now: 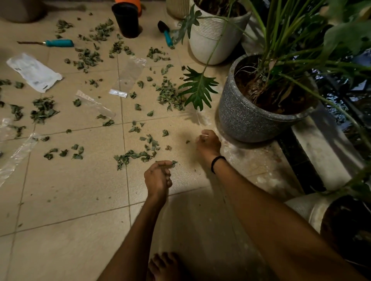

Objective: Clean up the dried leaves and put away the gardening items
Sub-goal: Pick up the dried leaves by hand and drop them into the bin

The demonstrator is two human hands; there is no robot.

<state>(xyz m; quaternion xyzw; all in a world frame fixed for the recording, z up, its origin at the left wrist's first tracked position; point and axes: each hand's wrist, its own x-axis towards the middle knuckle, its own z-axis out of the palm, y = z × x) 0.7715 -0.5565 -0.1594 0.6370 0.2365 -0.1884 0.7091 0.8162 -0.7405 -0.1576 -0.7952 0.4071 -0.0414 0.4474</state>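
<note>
Wrappers [34,72] litter the left, and a teal tool [58,43] lies untouched. Leaves [130,154] are strewn across open tile. Left hand [157,176] curls tight round a clump, presumably collecting. Right hand [207,142] is curled too, pinching a pale strip [204,136], can't tell what. Grey pot [251,112] crowds its right; room lies leftward.

Orange pot [126,1] cut off at 12 o'clock; left hand [158,177] hides most dried leaves [174,163]; right hand [208,143] pinches indistinct clear strip [199,122]
</note>
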